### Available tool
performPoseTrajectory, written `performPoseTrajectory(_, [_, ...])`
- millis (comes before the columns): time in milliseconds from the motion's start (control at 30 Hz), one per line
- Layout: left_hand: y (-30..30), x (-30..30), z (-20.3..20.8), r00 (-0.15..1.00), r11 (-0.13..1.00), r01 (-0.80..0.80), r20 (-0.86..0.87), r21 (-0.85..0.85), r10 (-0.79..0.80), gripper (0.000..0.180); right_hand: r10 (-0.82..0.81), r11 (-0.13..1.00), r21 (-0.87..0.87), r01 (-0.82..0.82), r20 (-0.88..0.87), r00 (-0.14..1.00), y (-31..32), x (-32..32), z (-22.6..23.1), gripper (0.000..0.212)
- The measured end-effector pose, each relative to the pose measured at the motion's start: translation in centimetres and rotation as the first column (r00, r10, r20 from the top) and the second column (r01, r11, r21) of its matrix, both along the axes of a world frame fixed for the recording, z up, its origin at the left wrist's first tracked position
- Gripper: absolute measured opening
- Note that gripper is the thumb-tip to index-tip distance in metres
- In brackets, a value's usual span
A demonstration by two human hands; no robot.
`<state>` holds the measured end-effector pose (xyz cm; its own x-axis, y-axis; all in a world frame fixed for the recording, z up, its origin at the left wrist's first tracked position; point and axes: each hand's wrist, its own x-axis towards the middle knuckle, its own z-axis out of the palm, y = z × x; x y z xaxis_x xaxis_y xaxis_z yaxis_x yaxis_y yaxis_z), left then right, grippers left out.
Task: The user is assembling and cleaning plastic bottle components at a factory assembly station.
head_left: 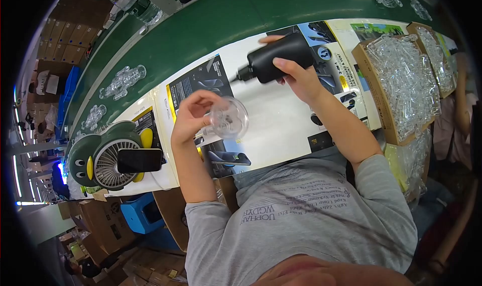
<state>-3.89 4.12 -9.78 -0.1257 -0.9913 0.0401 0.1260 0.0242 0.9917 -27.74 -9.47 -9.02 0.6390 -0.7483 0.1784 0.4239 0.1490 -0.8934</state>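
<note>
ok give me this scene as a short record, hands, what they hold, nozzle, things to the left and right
left hand: holds a clear cup
right hand: grips a black bottle
nozzle: points left, tip above the cup in the picture
under the hands: white sheet with printed panels
left side: green fan with a phone at its front
right side: box heaped with clear parts

The person wears a heathered grey, short-sleeved fabric T-shirt (326,236) with rows of small dark lettering (309,198) and larger purplish capitals (259,215) across its front. Loose grey sleeves (385,188) end near the elbows; the left hand (195,116) and right hand (297,75) are bare. Bluish-grey cloth (325,160) past the hem may be trousers.
</note>
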Motion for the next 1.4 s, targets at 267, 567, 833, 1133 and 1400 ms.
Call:
performPoseTrajectory(267, [-1.1,0.8,-1.1,0.834,0.881,-0.473,-0.325,-0.004,0.447,0.053,-0.552,0.683,-0.69,0.241,-0.271,0.789,-2.1,1.2,-3.0,0.054])
performPoseTrajectory(567, [-1.0,0.4,-1.1,0.796,0.871,-0.491,-0.402,0.006,0.452,0.057,-0.711,0.449,-0.893,0.039,-0.331,0.621,-1.9,2.0,-4.2,0.061])
performPoseTrajectory(833, [-0.8,-1.6,-1.0,0.823,0.892,-0.451,-0.406,-0.042,0.397,0.06,-0.273,0.5,-0.866,-0.007,-0.166,0.947,2.5,2.6,-2.5,0.071])
performPoseTrajectory(1133, [-1.5,-2.7,-0.6,0.925,0.934,-0.301,-0.298,-0.192,0.237,0.069,-0.414,0.692,-0.697,0.186,-0.172,0.894,-0.1,2.7,1.0,0.037])
performPoseTrajectory(1400, [-2.1,-1.8,-1.3,0.821,0.901,-0.43,-0.441,-0.058,0.363,0.043,-0.727,0.664,-0.328,0.672,-0.075,0.682,-24.7,-4.9,7.5,0.033])
